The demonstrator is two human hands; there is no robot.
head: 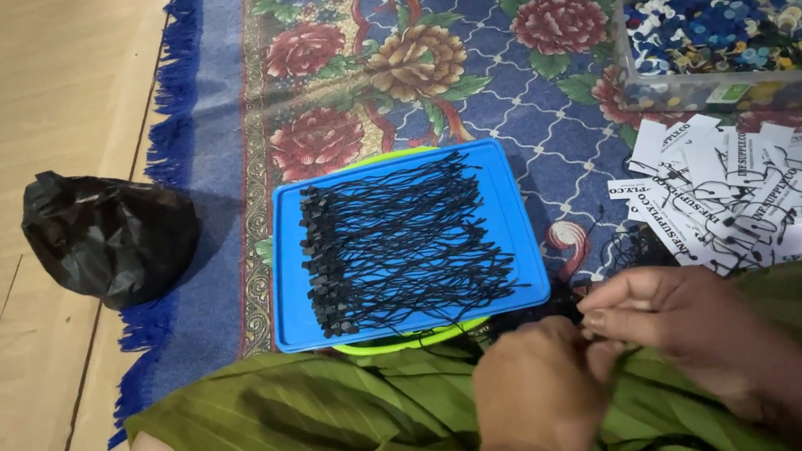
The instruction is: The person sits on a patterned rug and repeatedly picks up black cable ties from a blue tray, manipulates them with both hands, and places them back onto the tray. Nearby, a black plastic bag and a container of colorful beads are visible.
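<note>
Both hands meet over the green lap, left hand (539, 391) curled shut and right hand (667, 311) pinching fingers against it, what they grip hidden, just below the blue tray (513, 233) of black cords (393, 246) and beside white tags (759, 190)

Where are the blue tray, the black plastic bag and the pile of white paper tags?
blue tray (513, 233): head view, bare part near its right rim.
black plastic bag (108, 237): head view, middle of the bag.
pile of white paper tags (759, 185): head view, middle of the pile.
</note>
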